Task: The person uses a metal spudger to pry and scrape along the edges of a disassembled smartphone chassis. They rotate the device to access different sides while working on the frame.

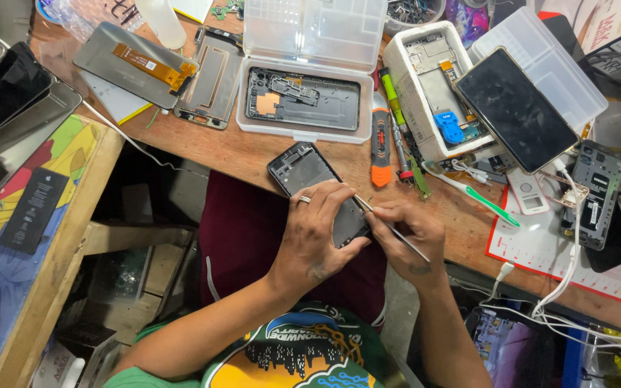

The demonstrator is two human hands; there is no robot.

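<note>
At the near edge of the wooden table (253,154), the left hand (318,233) clamps its grip around an opened phone body (316,188), holding it half over the edge. Touching it, the right hand (407,230) pinches thin metal tweezers (391,228) against the phone's lower end. Just beyond lies an orange screwdriver (380,147).

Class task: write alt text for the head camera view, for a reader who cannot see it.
A person's left hand steadies an opened phone at the edge of a wooden workbench while the right hand works thin tweezers into it. Phone parts, plastic cases and screwdrivers lie around.
</note>
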